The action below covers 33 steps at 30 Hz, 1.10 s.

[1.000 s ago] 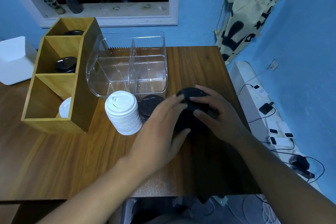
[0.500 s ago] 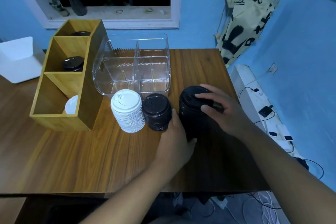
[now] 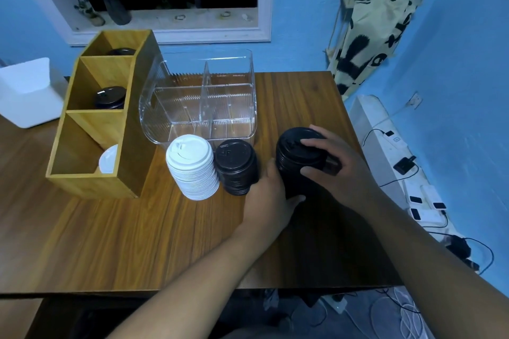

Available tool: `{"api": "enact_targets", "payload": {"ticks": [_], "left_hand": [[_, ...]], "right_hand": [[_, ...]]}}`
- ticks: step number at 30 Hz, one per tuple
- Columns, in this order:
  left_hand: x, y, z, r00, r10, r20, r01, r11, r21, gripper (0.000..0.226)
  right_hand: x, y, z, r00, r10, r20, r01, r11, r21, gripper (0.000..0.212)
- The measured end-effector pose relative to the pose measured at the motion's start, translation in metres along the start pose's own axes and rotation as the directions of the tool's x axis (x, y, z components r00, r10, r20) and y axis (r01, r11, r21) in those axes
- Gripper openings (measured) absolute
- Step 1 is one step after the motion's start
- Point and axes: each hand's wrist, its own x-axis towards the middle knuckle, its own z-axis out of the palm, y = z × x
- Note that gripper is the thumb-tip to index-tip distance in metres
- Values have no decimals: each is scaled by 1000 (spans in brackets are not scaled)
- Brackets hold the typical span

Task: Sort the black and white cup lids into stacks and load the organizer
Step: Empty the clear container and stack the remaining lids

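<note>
A tall stack of black lids [image 3: 296, 162] stands on the wooden table, right of centre. My right hand [image 3: 336, 165] grips its top and right side, fingers curled over the uppermost lid. My left hand [image 3: 271, 198] holds the stack's lower left side, thumb at its base. A shorter black lid stack [image 3: 237, 165] and a white lid stack [image 3: 191, 166] stand side by side to the left. The wooden organizer [image 3: 126, 151] holds black lids [image 3: 110, 98] in its middle and far compartments and a white lid [image 3: 108, 159] in the near one.
A clear plastic divided bin [image 3: 209, 96] sits behind the stacks. A white box [image 3: 27, 93] is at the far left. The table's right edge drops to a floor with power strips and cables [image 3: 424, 201]. A vase of flowers stands on the window sill.
My left hand has slid down from the top of the tall black stack to its lower left side, uncovering the shorter black stack. My right hand has kept its hold.
</note>
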Motion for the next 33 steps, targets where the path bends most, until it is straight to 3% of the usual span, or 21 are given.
{"api": "enact_targets", "payload": {"ticks": [5, 10, 13, 16, 24, 29, 33], "left_hand": [[-5, -4, 1, 997, 68, -20, -69, 997, -47, 86], [-24, -12, -5, 999, 3, -53, -18, 958, -285, 71], [-23, -17, -6, 998, -11, -58, -14, 915, -402, 85], [-23, -18, -9, 1000, 22, -18, -27, 935, -353, 99], [-27, -5, -30, 999, 43, 6, -40, 961, -273, 94], [-40, 14, -90, 990, 103, -97, -125, 957, -260, 85], [-36, 14, -152, 987, 64, -149, -100, 962, -252, 79]], "right_hand": [[-3, -1, -2, 999, 29, -18, -28, 999, 32, 48], [-4, -7, -4, 997, 72, -29, -68, 989, 129, 45], [-4, -9, -3, 996, 88, -5, -86, 985, 152, 47], [-5, -13, 2, 995, 101, 19, -103, 983, 149, 48], [-8, -41, 0, 998, 67, 13, -68, 995, 66, 51], [11, -106, -11, 998, -49, 33, 49, 999, -7, 48], [51, -162, -1, 992, -124, 35, 122, 992, 36, 38]]}}
